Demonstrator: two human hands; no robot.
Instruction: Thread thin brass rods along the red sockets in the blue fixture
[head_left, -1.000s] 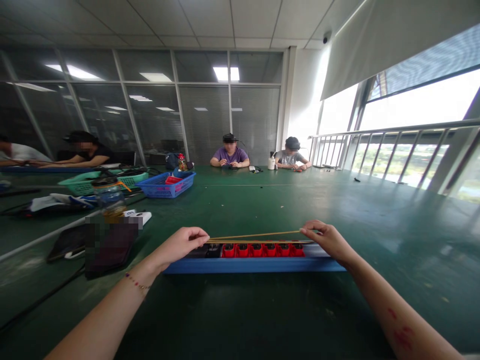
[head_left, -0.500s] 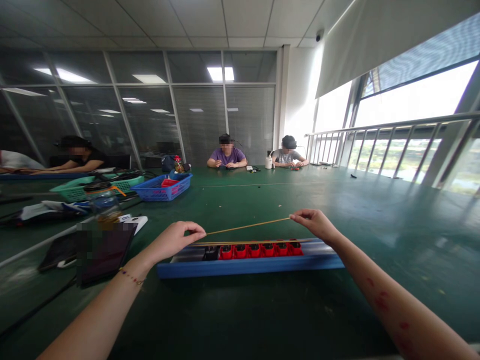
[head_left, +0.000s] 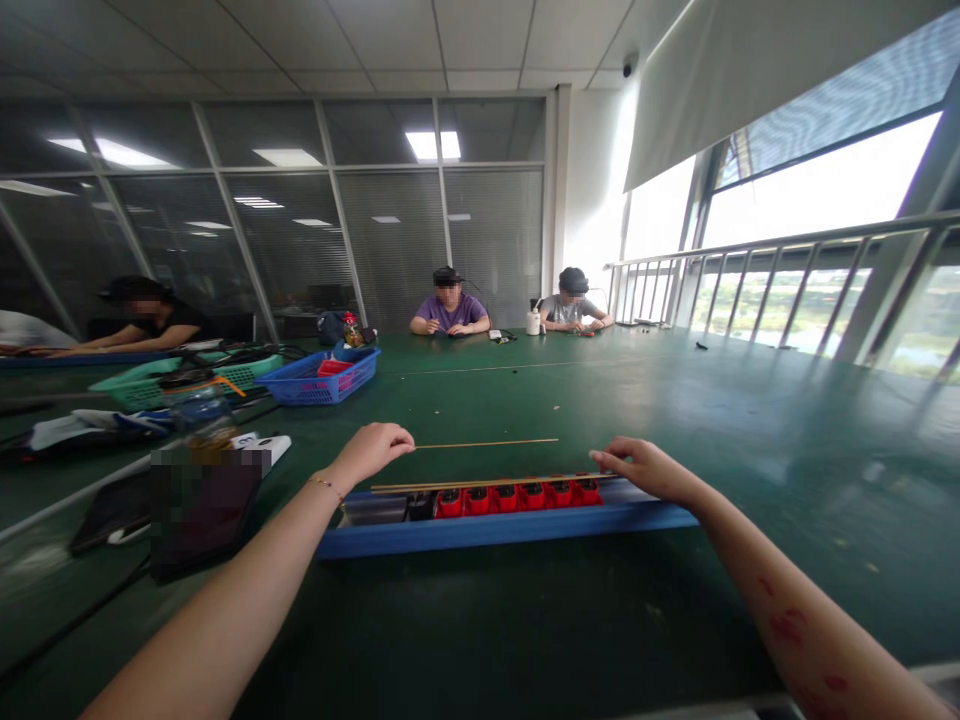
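Observation:
My left hand (head_left: 375, 450) is closed in a pinch on the left end of a thin wooden stick (head_left: 487, 443). That stick lies level above the green table, its right end free. My right hand (head_left: 637, 465) is just right of the row of red parts, its thumb and fingers slightly apart, with nothing visible between them. Below it, more thin sticks (head_left: 420, 488) lie along the far side of a long blue tray (head_left: 510, 540). Inside the tray stand several red holders with black tops (head_left: 505, 498) and a black piece (head_left: 420, 507) at their left.
Left of the tray are a dark tablet (head_left: 202, 510), a jar (head_left: 202, 415), a blue basket (head_left: 322, 380) and a green basket (head_left: 135, 385). Two people (head_left: 448, 310) sit across the table (head_left: 480, 640); another person (head_left: 150, 320) is at far left.
My right hand has let go of the stick's right end and moved down and right toward the tray. My left hand still holds the stick, now nearly level and slightly higher.

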